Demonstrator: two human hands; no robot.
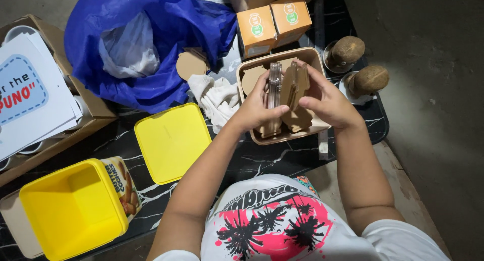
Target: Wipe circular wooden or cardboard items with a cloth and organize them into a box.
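We see both hands over the tan tray on the black marble table — left hand and right hand each pinching upright brown cutouts standing inside it.

Light falls from above, bright and fairly even over the middle, and the yellow lid and blue plastic bag glow strongly saturated. Dim floor at the right and the corners sink into shadow. Soft sheen on the black marble tabletop. Focus is sharp, with wide-angle stretching at the edges.
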